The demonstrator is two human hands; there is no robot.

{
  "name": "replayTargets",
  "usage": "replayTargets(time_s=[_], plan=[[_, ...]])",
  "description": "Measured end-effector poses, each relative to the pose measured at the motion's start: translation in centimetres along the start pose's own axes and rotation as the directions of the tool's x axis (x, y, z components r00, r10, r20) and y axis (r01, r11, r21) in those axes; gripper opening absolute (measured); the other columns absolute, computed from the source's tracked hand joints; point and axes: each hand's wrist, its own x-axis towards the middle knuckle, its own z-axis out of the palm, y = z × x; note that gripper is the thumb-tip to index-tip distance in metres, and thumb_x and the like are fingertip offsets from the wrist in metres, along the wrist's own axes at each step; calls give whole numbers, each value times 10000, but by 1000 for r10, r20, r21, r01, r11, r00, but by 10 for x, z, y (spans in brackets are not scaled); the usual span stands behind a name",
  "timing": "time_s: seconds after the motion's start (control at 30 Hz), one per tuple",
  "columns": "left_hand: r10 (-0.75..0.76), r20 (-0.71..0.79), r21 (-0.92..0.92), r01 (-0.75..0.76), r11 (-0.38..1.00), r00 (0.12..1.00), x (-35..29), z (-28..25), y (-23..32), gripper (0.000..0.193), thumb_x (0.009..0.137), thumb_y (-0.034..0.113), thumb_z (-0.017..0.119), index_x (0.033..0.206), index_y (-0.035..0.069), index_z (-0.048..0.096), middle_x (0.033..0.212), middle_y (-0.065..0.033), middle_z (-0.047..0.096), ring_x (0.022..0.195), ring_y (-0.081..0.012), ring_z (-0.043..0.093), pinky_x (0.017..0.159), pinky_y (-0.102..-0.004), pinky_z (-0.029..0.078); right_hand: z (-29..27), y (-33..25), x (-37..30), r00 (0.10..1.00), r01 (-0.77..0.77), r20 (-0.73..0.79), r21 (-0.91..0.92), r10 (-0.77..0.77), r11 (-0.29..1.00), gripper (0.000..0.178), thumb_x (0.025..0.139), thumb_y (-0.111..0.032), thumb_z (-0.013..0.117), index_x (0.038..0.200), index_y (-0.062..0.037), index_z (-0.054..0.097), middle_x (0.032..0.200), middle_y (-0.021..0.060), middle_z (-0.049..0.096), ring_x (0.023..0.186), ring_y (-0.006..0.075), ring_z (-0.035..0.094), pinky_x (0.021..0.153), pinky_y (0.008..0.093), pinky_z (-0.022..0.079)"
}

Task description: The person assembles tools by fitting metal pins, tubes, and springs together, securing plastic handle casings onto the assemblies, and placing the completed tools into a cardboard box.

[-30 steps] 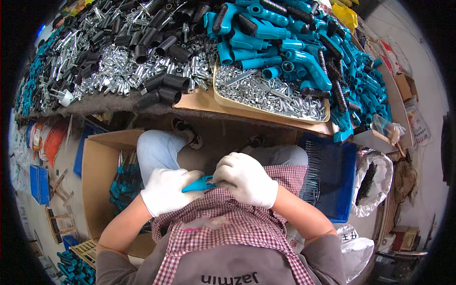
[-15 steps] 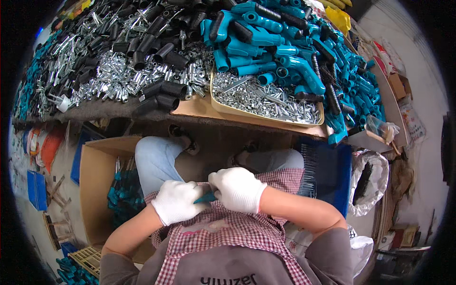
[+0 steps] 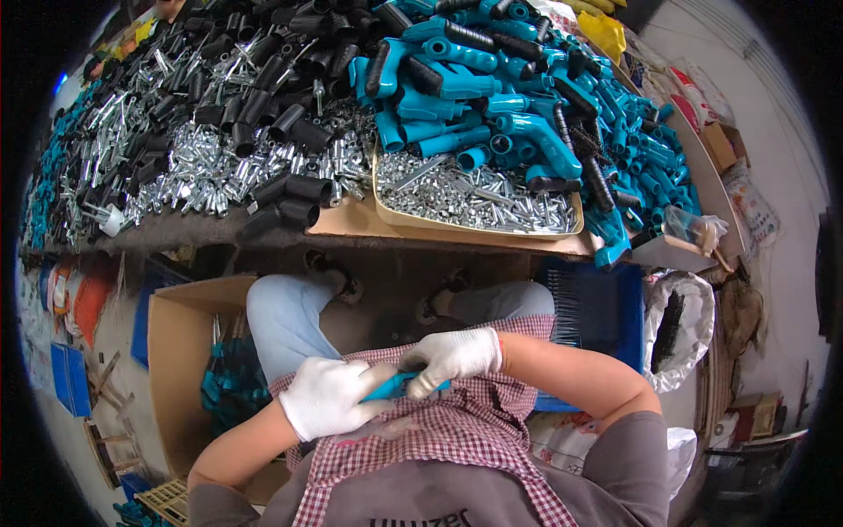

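Both my hands wear white knit gloves and meet over my lap, in front of a checked apron. Between them lies a teal plastic tool housing, partly covered by the gloves. My left hand is wrapped round its left part. The thumb and fingers of my right hand grip its right end, which sticks out a little beyond the thumb. Whatever sits inside or under the housing is hidden by my fingers.
On the bench ahead are heaped teal housings, black tubes and metal parts. A shallow tray holds small metal pieces. A cardboard box with teal tools stands left, a blue bin with thin rods right, beside a white sack.
My right hand has turned and slid right along the housing, so more of its teal surface shows. Both hands sit slightly lower. The whole view has shifted a little.
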Motion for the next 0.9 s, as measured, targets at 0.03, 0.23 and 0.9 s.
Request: replayTargets(time_s=[0.03,0.23,0.9], plan=[[2,0,2,-2,1000,1000,1,0,1,374,797,377,709,1085,149,641,704,-78,635,615,-256,673,531,-376,529,3,0,-1,1000,2,-2,-1,-2,1000,444,855,-317,740,1113,35,657,852,22,641,777,106,574,672,277,479],[15,-6,-55,-15,998,1000,6,2,2,383,786,355,731,1087,126,669,757,-81,659,622,-271,669,564,-384,527,10,-4,-7,988,-53,-146,-57,44,997,416,860,-343,733,1075,10,680,795,47,658,714,112,583,626,297,491],[-217,-268,-308,131,942,939,21,4,8,431,719,121,763,1129,86,634,1040,-120,657,928,-350,651,779,-402,526,-99,-64,-28,182,-501,-849,-514,-496,696,294,786,-267,710,964,-34,725,917,217,701,908,366,678,826,427,521]])
